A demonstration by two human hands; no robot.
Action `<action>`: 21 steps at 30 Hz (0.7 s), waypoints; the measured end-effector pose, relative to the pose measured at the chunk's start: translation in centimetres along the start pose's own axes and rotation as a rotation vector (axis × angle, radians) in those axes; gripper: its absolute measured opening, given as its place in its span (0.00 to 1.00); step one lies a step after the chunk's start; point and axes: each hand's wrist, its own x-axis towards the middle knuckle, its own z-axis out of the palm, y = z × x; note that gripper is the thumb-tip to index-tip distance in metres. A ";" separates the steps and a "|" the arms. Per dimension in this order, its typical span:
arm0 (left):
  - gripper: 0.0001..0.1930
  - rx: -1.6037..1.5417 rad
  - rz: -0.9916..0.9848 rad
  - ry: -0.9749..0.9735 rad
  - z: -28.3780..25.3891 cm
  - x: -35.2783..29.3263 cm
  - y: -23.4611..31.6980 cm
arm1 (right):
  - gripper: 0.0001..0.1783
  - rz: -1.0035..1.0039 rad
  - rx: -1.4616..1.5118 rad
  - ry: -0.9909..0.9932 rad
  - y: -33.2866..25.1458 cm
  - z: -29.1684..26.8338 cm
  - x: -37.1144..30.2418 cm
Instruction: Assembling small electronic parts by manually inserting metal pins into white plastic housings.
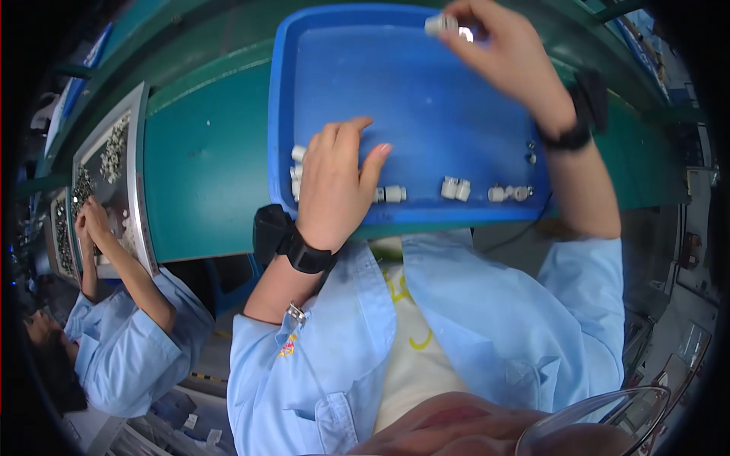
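My right hand [506, 57] is at the far right rim of a blue plastic tray [426, 99]. Its thumb and fingers pinch a small white cylindrical fitting [439, 25]; a shiny metallic bit shows beside the fingertips. Over the tray's near left corner is my left hand [332, 178], back up, thumb apart from the loosely bent fingers, with nothing seen in it. White fittings [297, 181] lie beside it along the left wall, partly covered by the hand. Another white fitting [392, 194] lies just right of its thumb.
More white fittings [455, 188] and a short row of white and metal pieces [509, 193] lie along the near wall. Small dark metal parts [531, 152] sit near the right wall. Leftward on the green table [201, 167], a co-worker's hands [93, 222] reach into a metal-framed tray [141, 175] of small parts.
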 end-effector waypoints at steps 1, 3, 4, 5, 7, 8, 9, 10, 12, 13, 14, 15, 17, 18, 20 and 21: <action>0.15 0.002 0.017 0.018 -0.1 0.7 -0.6 | 0.13 0.020 -0.077 0.064 1.2 -0.4 3.3; 0.14 0.036 -0.035 -0.031 -0.3 1.6 -0.9 | 0.14 0.065 -0.241 0.130 6.3 -1.4 10.2; 0.13 0.051 -0.053 -0.060 -0.5 2.4 -0.7 | 0.16 0.099 -0.329 0.144 10.9 -2.0 12.8; 0.13 0.062 -0.049 -0.035 -1.1 3.0 -0.5 | 0.17 0.173 -0.342 0.111 14.0 -2.2 15.6; 0.14 0.029 -0.025 -0.138 -1.7 3.8 -0.4 | 0.19 0.242 -0.375 0.098 22.1 -2.6 19.7; 0.14 0.025 -0.002 -0.125 -1.9 4.4 -0.5 | 0.19 0.327 -0.557 0.046 27.0 -3.1 21.0; 0.14 0.016 0.000 -0.147 -2.3 4.8 -1.2 | 0.20 0.395 -0.718 -0.025 29.5 -2.2 23.5; 0.14 0.019 -0.031 -0.154 -2.8 4.8 -2.2 | 0.22 0.411 -0.705 -0.043 27.8 0.3 25.2; 0.14 0.019 -0.041 -0.157 -3.3 6.1 -3.9 | 0.23 0.477 -0.750 -0.067 28.8 2.1 27.7; 0.14 0.011 -0.030 -0.172 -3.6 6.6 -4.2 | 0.22 0.514 -0.796 -0.095 30.6 2.7 28.2; 0.14 0.001 -0.015 -0.189 -3.8 7.0 -4.4 | 0.22 0.511 -0.794 -0.096 32.4 3.1 28.8; 0.14 -0.008 -0.015 -0.204 -3.9 7.2 -4.7 | 0.23 0.534 -0.738 -0.042 32.5 4.1 29.0; 0.14 -0.007 -0.035 -0.206 -3.9 7.5 -5.1 | 0.24 0.588 -0.627 0.074 32.6 5.3 29.1; 0.14 -0.009 -0.037 -0.210 -3.9 7.6 -5.2 | 0.24 0.587 -0.626 0.070 32.6 5.4 29.5; 0.14 -0.019 -0.027 -0.223 -3.7 7.7 -5.1 | 0.28 0.618 -0.606 0.033 32.0 3.7 29.9; 0.14 -0.027 -0.025 -0.220 -3.7 7.7 -5.1 | 0.30 0.643 -0.598 0.018 31.1 2.5 29.7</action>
